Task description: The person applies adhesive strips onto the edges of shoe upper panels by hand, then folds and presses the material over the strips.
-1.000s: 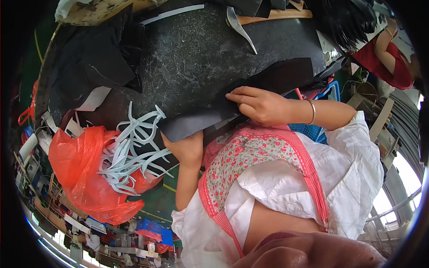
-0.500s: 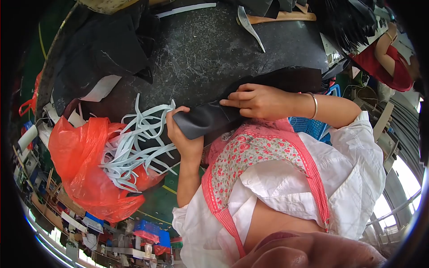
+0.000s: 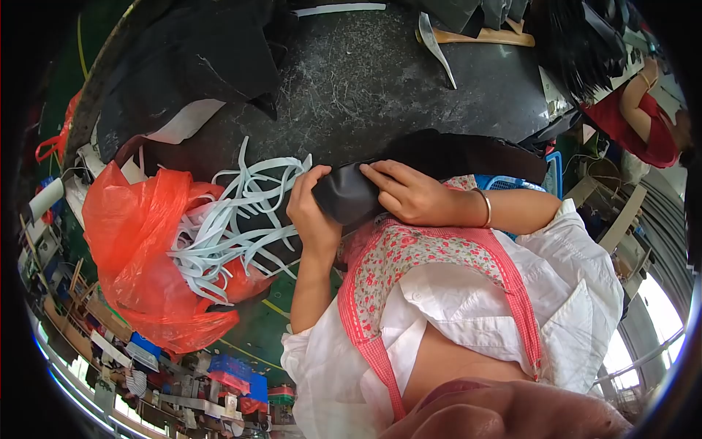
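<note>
A dark, smooth strip of black material (image 3: 346, 196) is held between both hands at the table's near edge, its left end curved and bent. My left hand (image 3: 314, 212) grips that end, with the thumb at its upper edge. Against the strip's upper right side are the closed fingertips of my right hand (image 3: 413, 194), which wears a bracelet. A longer dark piece (image 3: 475, 155) extends to the right beyond this hand. Just left of my left hand lie pale blue strips (image 3: 252, 183), spilling from a red plastic bag (image 3: 139, 249).
The scratched black table (image 3: 351, 88) bears dark sheets (image 3: 190, 58) at left. A curved metal tool (image 3: 436, 51) and a wooden piece (image 3: 486, 36) lie at the back. A blue basket (image 3: 512, 184) is right; another person in red (image 3: 643, 124) is further right.
My hands have come closer together, and the strip's left end has gone from nearly flat to curved up between them. The table and its items have shifted right in view.
</note>
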The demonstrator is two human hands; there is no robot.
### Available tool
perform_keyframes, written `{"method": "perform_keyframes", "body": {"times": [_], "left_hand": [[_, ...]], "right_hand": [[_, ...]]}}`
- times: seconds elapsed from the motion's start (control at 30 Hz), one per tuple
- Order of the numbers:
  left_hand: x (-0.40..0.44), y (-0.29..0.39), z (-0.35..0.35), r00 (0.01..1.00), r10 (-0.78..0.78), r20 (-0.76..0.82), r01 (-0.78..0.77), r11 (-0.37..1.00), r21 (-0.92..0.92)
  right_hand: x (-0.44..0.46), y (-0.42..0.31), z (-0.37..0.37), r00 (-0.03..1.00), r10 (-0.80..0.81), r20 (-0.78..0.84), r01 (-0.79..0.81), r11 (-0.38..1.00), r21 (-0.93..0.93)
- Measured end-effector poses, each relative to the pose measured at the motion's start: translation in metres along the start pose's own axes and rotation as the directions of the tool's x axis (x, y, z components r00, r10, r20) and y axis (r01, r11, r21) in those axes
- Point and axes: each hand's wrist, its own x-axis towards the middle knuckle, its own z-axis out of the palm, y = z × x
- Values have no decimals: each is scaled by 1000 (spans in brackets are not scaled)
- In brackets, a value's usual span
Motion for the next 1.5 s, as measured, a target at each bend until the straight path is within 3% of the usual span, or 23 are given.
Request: {"method": "perform_keyframes", "body": {"times": [0.13,0.23,0.27,0.4,0.43,0.47,0.5,0.53,0.57,0.6,0.63,0.67,0.73,0.77,0.87,0.97,1.17,1.23,1.4,1.5], "left_hand": [[-4,4,2,994,-112,-21,111,994,-20],[-9,1,-4,999,-15,-30,17,998,65],[-11,1,-4,995,-48,-83,52,998,42],[-23,13,-10,947,239,-215,-180,948,261],[-28,19,-11,949,272,-157,-232,945,231],[-28,18,-6,942,321,-100,-314,946,79],[-31,23,3,947,301,-117,-307,951,-37],[-29,24,14,956,286,-61,-292,944,-154],[-34,8,40,915,391,-97,-397,917,-45],[-37,11,48,940,333,-77,-332,943,34],[-37,13,51,959,277,-53,-273,959,77],[-34,12,46,962,273,23,-274,953,127],[-31,12,48,943,260,206,-298,938,179],[-25,11,52,913,386,130,-407,869,280],[-18,23,63,893,397,213,-449,812,372],[-7,24,87,874,417,248,-484,792,372],[0,25,89,906,362,220,-414,865,282],[-1,27,88,902,313,298,-400,866,299],[-11,23,77,887,356,294,-425,878,220],[-12,21,73,880,380,285,-438,882,177]], "right_hand": [[10,3,-1,994,-76,80,72,996,50],[17,6,-4,987,-84,135,73,993,90],[19,7,-4,985,-75,157,58,992,109],[30,7,-3,967,-99,236,74,991,112],[30,7,1,973,-86,216,61,991,119],[15,13,25,980,-118,160,109,992,62],[-1,21,46,997,-71,13,66,972,224],[11,21,29,998,-34,57,9,922,387],[18,20,17,988,-153,-7,149,951,272],[-9,39,42,992,-120,-32,124,950,287],[-10,32,21,997,-8,76,-11,967,253],[-6,24,1,999,48,-3,-46,977,207],[-19,31,-28,981,145,131,-150,988,29],[-13,32,-47,957,213,195,-207,977,-53],[-23,41,-61,946,259,194,-240,964,-115],[-34,65,-57,977,114,178,-126,990,59],[-34,74,-64,982,129,137,-167,935,313],[-42,66,-56,978,140,155,-190,902,388],[-43,51,-55,964,253,77,-262,867,423],[-45,55,-55,977,201,74,-213,882,421]]}}
